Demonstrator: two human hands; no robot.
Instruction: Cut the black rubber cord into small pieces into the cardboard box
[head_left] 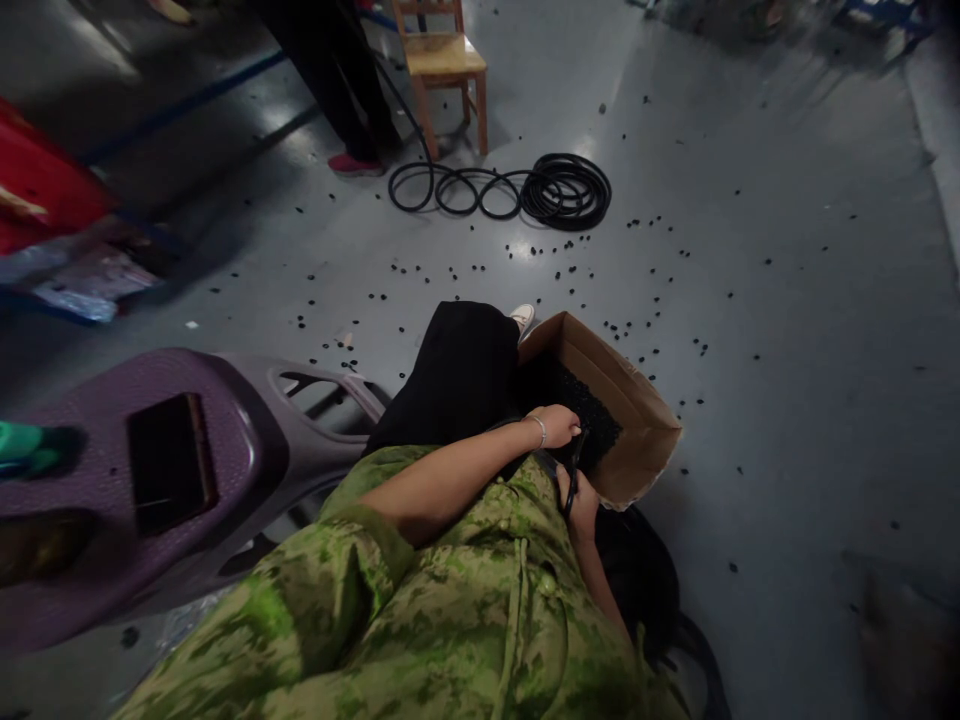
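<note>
My left hand [556,426], a bracelet at its wrist, is closed in a pinch over the open cardboard box [649,440]; what its fingers hold is too dark to make out. Just below it, my right hand [582,508] is wrapped round a slim black tool with a looped handle, which looks like scissors [573,488]. The tool's upper end reaches close to my left fingertips. A heap of small black pieces [589,410] lies in the box, which leans against my leg. A dark band crosses my lap beside the hands.
Many small black rings are scattered over the grey floor [795,320]. Ahead lie a coiled black hose [566,192] and a wooden chair [446,55], with a person's legs [337,80] nearby. A phone [171,460] rests on the purple stool [67,405] at left.
</note>
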